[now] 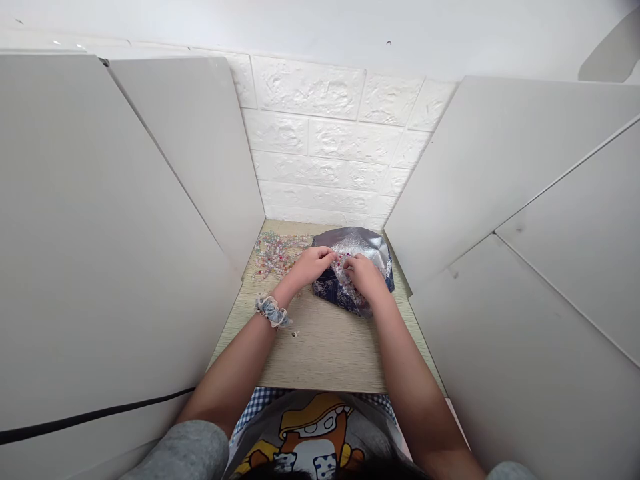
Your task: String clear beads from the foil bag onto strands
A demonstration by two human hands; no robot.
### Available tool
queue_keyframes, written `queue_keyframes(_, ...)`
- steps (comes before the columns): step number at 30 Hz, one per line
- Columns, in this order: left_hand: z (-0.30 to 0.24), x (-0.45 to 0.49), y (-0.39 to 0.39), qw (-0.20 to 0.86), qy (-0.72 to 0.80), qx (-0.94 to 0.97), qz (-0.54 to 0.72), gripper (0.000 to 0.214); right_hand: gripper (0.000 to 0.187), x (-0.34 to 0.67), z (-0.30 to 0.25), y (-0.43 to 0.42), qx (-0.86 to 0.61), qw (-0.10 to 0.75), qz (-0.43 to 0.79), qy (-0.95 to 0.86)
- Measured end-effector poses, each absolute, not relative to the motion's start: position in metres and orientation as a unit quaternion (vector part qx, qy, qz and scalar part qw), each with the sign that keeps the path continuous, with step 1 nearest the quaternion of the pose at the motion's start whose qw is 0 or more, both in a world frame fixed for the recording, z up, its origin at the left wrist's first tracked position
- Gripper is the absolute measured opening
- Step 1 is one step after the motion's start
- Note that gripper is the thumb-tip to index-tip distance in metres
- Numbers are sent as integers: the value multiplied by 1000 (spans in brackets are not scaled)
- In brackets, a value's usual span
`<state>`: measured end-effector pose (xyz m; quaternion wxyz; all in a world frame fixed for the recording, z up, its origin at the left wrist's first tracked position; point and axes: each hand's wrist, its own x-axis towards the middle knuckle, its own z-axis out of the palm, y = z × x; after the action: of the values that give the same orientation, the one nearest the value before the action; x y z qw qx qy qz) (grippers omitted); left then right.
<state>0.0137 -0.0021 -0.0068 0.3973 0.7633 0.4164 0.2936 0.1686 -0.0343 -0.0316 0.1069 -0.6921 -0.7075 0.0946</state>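
Note:
A dark blue patterned pouch with a silver lining [330,288] lies open near the back of the small table. In its mouth is a clear plastic bag with small beads [345,275], some of them red. My left hand [316,262] reaches over the pouch's left side, thumb and fingers pinched together close to the red beads. On the other side my right hand [365,275] is curled over the clear bag, its fingertips together. Whatever sits between the fingertips of either hand is too small to make out. Left of the pouch lies a heap of pastel bead strings [275,257].
The wooden tabletop [325,353] ends at a white brick-patterned wall [320,143]. Tall white panels [175,160] stand close on both sides. A tiny object [295,334] lies on the table near my left wrist. A black cable [100,417] runs along the lower left.

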Motion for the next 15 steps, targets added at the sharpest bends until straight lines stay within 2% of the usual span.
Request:
queue_keyframes(10,-6,14,-3,389,416,771,285,33,19,164,-35,-34,-685,120,96,-712)
queue_keyframes(12,-6,14,-3,388,415,772,285,34,18,163,-34,-33,-678,162,112,-708)
queue_keyframes(15,-6,13,-4,388,408,774,290,34,17,161,-29,-31,-638,300,187,-684)
